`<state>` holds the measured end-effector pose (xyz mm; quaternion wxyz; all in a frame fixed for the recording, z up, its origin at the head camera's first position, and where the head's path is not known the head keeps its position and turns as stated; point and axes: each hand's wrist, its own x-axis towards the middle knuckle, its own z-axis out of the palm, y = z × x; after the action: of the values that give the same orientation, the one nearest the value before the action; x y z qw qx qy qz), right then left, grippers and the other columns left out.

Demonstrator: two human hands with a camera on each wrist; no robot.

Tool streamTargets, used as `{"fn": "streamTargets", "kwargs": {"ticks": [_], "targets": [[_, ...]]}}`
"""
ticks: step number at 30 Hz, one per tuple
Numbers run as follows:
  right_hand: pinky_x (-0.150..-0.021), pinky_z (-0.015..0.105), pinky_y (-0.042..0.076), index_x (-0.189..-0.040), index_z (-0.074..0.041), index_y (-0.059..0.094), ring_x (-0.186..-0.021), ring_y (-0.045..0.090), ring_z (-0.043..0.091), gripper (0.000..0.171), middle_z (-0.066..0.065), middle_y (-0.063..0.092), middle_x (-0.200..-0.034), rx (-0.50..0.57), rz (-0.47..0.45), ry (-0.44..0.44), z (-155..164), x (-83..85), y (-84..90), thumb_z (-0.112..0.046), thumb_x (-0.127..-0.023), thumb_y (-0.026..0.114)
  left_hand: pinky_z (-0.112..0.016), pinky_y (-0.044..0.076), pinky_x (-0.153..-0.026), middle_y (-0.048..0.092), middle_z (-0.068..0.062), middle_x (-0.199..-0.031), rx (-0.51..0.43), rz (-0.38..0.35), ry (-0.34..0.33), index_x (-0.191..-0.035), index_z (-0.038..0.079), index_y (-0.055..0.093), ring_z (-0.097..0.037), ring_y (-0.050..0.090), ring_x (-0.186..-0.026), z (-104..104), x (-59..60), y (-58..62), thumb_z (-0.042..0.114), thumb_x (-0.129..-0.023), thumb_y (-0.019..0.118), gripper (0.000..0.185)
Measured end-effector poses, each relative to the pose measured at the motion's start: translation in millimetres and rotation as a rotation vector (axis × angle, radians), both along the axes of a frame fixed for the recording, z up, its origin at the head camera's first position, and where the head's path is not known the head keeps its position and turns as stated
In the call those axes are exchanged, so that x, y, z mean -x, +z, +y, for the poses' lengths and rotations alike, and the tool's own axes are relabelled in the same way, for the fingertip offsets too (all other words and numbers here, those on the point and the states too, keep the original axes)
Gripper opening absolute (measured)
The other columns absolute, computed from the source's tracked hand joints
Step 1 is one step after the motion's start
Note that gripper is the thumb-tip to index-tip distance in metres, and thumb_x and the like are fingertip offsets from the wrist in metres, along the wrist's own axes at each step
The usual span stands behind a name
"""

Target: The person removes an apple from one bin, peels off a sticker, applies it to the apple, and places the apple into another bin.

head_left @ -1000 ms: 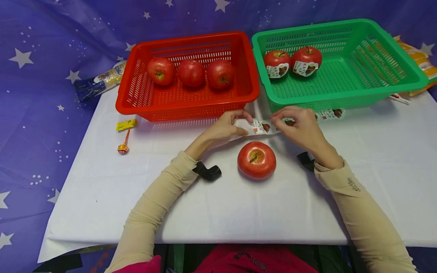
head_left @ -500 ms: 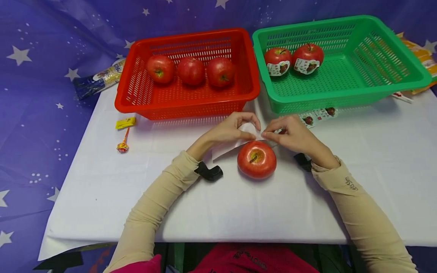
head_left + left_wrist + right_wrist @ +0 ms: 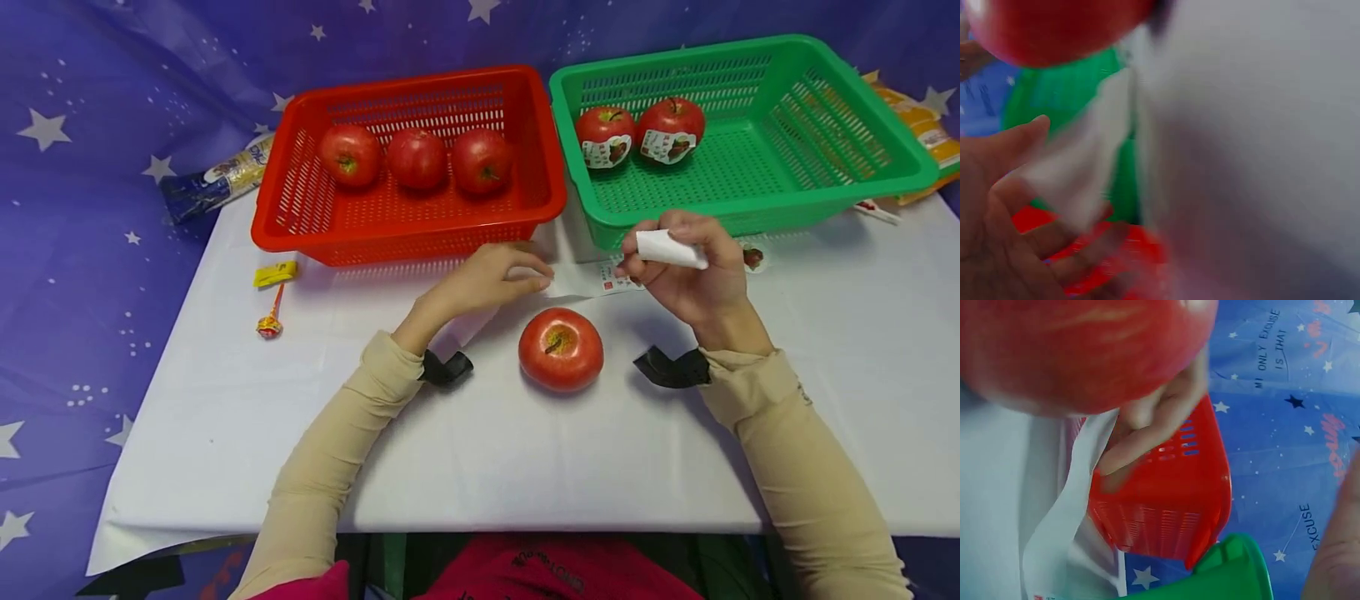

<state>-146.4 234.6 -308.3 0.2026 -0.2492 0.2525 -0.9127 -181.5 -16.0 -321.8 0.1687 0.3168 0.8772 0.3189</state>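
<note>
Right now we have our right hand (image 3: 693, 275) lifted just off the white-clothed table (image 3: 487, 450), fingers curled round a small white peeled sticker (image 3: 670, 248) pinched near the front wall of the green slotted plastic basket (image 3: 825, 200). Our left hand (image 3: 487, 279) lies low on the cloth with fingertips pinching down the end of the white backing strip of printed apple labels (image 3: 592, 279), which runs along the table between the two hands, just in front of the baskets. Nearer to us, toward the middle of the table, sits a loose round red apple (image 3: 561, 348), stem up, apart from both hands. Two labelled red apples (image 3: 637, 133) rest at the back left corner of the green basket; three bare red apples (image 3: 416, 157) line the back of the red slotted plastic basket (image 3: 300, 225) beside it. By the table's left edge lie a yellow wrapped sweet (image 3: 275, 273) and a lollipop (image 3: 270, 321).
</note>
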Motion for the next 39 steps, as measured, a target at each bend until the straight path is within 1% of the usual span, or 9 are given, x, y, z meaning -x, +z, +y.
{"fn": "streamTargets", "kwargs": {"ticks": [5,9,13,17,24,27,31,36,39], "targets": [[-0.069,0.034,0.054,-0.075,0.002,0.072,-0.073,0.058,0.022,0.047,0.014,0.061,-0.089,-0.201,0.095,-0.106,0,-2.9,-3.4,0.008,-0.090,0.027,-0.037,0.024,-0.118,0.036,-0.007,-0.153,0.132,0.129,-0.240,-0.141,0.017,0.050,-0.020,0.028,-0.145,10,-32.1,29.5,0.048,-0.084,0.070,0.068],[-0.069,0.025,0.052,-0.081,-0.007,0.077,-0.084,0.057,0.017,0.043,0.006,0.064,-0.094,-0.432,0.092,-0.183,-2,-5.1,-3.8,0.008,-0.090,0.038,-0.044,0.028,-0.116,0.021,-0.011,-0.159,0.280,0.155,-0.366,-0.153,0.026,0.026,-0.027,0.020,-0.147,23,-58.9,31.1,0.041,-0.072,0.083,0.100],[-0.067,0.020,0.052,-0.084,-0.010,0.079,-0.089,0.059,0.015,0.044,0.004,0.069,-0.092,-0.573,0.059,-0.159,-4,-5.3,-3.6,0.012,-0.088,0.042,-0.040,0.038,-0.109,0.016,-0.013,-0.158,0.251,0.129,-0.332,-0.153,0.030,0.023,-0.027,0.029,-0.142,27,-56.0,21.8,0.025,-0.075,0.081,0.098],[-0.075,0.022,0.052,-0.093,-0.006,0.076,-0.091,0.062,0.015,0.036,0.004,0.070,-0.096,-0.545,0.054,-0.102,-3,-3.8,-4.4,0.007,-0.095,0.042,-0.040,0.033,-0.112,0.025,-0.013,-0.158,0.158,0.043,-0.308,-0.152,0.027,0.029,-0.026,0.030,-0.143,15,-36.8,19.8,0.031,-0.081,0.077,0.086],[-0.093,0.028,0.049,-0.101,-0.003,0.062,-0.112,0.061,0.025,0.034,0.013,0.067,-0.117,-0.485,0.233,0.011,2,1.5,-6.8,0.003,-0.101,0.029,-0.037,0.031,-0.113,0.039,-0.007,-0.151,0.096,0.023,-0.313,-0.148,0.014,0.038,-0.022,0.039,-0.137,4,-18.2,18.5,0.034,-0.093,0.063,0.063],[-0.091,0.026,0.049,-0.100,-0.005,0.070,-0.109,0.062,0.021,0.041,0.009,0.069,-0.112,-0.522,0.198,-0.033,3,1.0,-7.5,0.008,-0.097,0.031,-0.037,0.029,-0.115,0.037,-0.005,-0.152,0.092,-0.010,-0.290,-0.150,0.014,0.033,-0.021,0.035,-0.139,5,-18.7,17.4,0.031,-0.092,0.064,0.068],[-0.084,0.024,0.051,-0.095,-0.005,0.077,-0.102,0.061,0.018,0.038,0.005,0.071,-0.101,-0.651,0.170,-0.135,2,-2.3,-4.4,0.014,-0.091,0.044,-0.037,0.031,-0.113,0.042,-0.004,-0.148,0.117,0.033,-0.236,-0.148,0.013,0.035,-0.019,0.039,-0.135,10,-22.2,13.9,0.032,-0.085,0.071,0.076],[-0.070,0.023,0.050,-0.091,0.000,0.077,-0.093,0.059,0.017,0.027,0.004,0.070,-0.093,-0.782,0.242,-0.231,0,-6.6,1.0,0.016,-0.085,0.055,-0.034,0.039,-0.106,0.054,-0.003,-0.135,0.120,0.085,-0.188,-0.141,0.010,0.043,-0.016,0.050,-0.122,15,-22.7,9.9,0.039,-0.078,0.078,0.078],[-0.075,0.024,0.050,-0.092,0.000,0.076,-0.094,0.058,0.017,0.027,0.005,0.066,-0.097,-0.791,0.262,-0.265,-1,-7.8,2.3,0.017,-0.085,0.056,-0.032,0.042,-0.102,0.057,-0.003,-0.130,0.113,0.089,-0.182,-0.139,0.010,0.044,-0.016,0.054,-0.116,16,-22.4,9.2,0.040,-0.078,0.079,0.076]]}}
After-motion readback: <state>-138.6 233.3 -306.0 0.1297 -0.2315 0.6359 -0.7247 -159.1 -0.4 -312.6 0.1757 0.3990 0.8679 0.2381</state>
